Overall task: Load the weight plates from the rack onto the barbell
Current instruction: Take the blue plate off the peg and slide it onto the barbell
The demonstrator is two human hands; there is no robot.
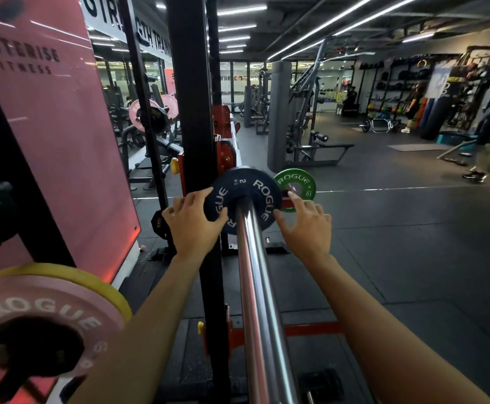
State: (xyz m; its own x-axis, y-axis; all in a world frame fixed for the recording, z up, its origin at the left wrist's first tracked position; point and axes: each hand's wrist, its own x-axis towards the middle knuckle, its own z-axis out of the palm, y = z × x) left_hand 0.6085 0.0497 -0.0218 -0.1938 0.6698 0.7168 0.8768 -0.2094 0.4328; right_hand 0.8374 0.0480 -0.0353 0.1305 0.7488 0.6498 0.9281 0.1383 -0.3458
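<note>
Head view, only cam. You stand at the end of the barbell, looking down its chrome sleeve. Small dark plate w/ white ROGUE lettering is threaded on the sleeve, far along it, close to the black rack upright. Plate sits square to the bar, bore around the sleeve; prob. you're pushing it inboard so it seats, judging by hand placement either side.

Left hand: fingers curled over plate's left rim, thumb on the near face, so a grip on the edge. Right hand: fingers spread and mostly straight, tips touching the right rim; more push/steady than grip. Hands apart, one each side of the sleeve.

Green plate sits just behind the right fingers; can't tell what carries it. Pink plate w/ yellow plate behind it, lower left, well apart from the hands; their peg isn't visible.
</note>
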